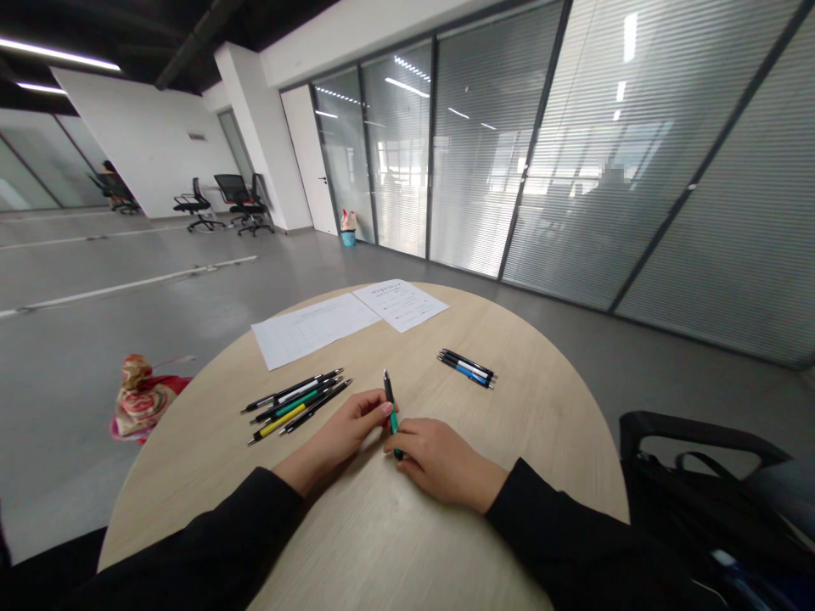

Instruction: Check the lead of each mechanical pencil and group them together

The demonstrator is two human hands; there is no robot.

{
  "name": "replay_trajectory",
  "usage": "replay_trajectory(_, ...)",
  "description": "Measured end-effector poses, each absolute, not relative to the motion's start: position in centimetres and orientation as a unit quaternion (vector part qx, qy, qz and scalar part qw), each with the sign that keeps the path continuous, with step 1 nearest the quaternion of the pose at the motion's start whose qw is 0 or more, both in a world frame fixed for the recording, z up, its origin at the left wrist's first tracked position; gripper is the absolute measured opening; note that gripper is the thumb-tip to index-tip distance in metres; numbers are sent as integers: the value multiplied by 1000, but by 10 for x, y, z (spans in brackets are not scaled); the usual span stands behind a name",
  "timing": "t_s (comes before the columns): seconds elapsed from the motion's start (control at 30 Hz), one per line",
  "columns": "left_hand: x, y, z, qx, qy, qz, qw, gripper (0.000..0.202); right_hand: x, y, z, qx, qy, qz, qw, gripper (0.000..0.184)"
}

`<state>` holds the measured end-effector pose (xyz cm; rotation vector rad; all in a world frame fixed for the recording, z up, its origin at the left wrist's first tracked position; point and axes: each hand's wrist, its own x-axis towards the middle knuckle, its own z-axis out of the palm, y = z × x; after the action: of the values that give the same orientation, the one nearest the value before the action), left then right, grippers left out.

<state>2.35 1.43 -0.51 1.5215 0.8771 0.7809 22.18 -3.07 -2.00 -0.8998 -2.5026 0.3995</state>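
Left hand [340, 433] and right hand [446, 464] curled close together, apparently pinching a slim black-and-green pen [391, 410] between them, tilted over the round pale-wood surface [509, 441].

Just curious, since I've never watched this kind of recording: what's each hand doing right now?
Left hand: partly closed, fingertips pinching the black pen with a green grip.
Right hand: closed, fingers holding the same pen near its lower end.

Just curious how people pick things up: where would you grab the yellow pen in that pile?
Pinch the yellow pen on its barrel from the left: it lies slanted, and that end sticks out past the black pen alongside.
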Motion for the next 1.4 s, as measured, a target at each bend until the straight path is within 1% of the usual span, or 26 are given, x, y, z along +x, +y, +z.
replay_trajectory(0.17, 23, 16, -7, 655, 371, 331, 570, 34, 222, -32, -18, -323, -907, 149, 228, 23)
replay_trajectory(0.6, 22, 16, -7, 667, 377, 329, 552, 35, 223, -30, -20, -332, -905, 155, 217, 18)
replay_trajectory(0.73, 22, 16, -8, 665, 374, 329, 556, 35, 223, -30, -20, -329, -905, 153, 220, 20)
replay_trajectory(0.87, 23, 16, -10, 658, 378, 340, 555, 35, 224, -30, -21, -332, -902, 159, 225, 26)
replay_trajectory(1.03, 23, 17, -7, 665, 385, 338, 543, 36, 223, -31, -20, -341, -896, 169, 229, 26)
replay_trajectory(1.23, 22, 18, -5, 667, 425, 353, 500, 36, 226, -27, -21, -361, -883, 175, 246, 18)
replay_trajectory(1.4, 23, 16, -2, 660, 460, 353, 478, 35, 230, -23, -22, -386, -873, 171, 243, 20)
